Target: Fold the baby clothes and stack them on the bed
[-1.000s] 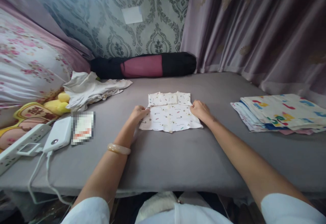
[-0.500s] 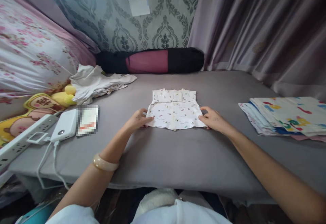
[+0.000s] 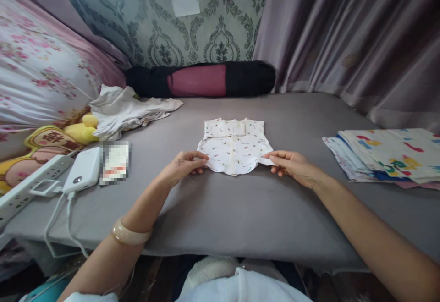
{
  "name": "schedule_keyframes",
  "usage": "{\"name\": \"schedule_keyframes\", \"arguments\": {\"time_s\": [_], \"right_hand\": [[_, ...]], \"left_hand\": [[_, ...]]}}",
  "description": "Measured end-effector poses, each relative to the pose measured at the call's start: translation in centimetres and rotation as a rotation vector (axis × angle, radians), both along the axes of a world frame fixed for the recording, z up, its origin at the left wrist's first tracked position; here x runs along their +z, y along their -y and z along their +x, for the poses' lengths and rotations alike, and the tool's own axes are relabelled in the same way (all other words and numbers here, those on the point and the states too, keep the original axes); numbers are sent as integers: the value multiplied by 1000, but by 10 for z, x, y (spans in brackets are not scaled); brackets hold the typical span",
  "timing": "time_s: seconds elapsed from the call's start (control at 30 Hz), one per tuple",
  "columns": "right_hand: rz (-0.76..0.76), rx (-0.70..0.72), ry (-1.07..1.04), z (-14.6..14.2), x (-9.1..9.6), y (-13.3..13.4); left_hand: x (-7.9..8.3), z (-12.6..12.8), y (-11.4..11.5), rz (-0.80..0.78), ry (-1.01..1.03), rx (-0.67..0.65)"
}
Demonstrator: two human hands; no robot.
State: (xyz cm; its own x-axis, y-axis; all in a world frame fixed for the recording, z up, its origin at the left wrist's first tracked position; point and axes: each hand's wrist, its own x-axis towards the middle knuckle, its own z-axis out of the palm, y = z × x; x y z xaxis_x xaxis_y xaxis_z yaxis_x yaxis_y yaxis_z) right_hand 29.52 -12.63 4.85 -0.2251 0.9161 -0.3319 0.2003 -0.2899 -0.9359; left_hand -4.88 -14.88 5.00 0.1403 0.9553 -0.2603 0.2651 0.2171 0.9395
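Note:
A small white baby garment (image 3: 233, 148) with a tiny coloured print lies partly folded on the grey sheet in front of me. Its upper part is doubled over in a band across the far end. My left hand (image 3: 187, 163) pinches the near left corner between thumb and fingers. At the near right corner, my right hand (image 3: 287, 164) grips the cloth, which is lifted and creased there. The near hem between both hands curves toward me and rests on the sheet.
Folded printed cloths (image 3: 388, 155) are stacked at the right. On the left lie a crumpled white garment (image 3: 120, 109), a yellow plush toy (image 3: 51, 144), a white power bank (image 3: 82, 169) with cables and a power strip (image 3: 37, 183). A black and pink bolster (image 3: 199, 80) lines the wall.
My right hand has pinched the near right corner, raising it and drawing it slightly inward. My left hand's fingers have closed on the left corner. The view has shifted slightly.

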Motion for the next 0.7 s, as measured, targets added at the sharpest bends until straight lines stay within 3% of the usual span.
{"name": "schedule_keyframes", "arguments": {"time_s": [0.2, 0.47, 0.7], "right_hand": [[148, -67, -212, -9, 1, -8], [327, 4, -145, -21, -12, -18], [445, 45, 21, -31, -20, -37]], "left_hand": [[4, 12, -13, 76, 277, 233], [3, 29, -29, 194, 415, 297], [-9, 33, -56, 355, 323, 285]]}}
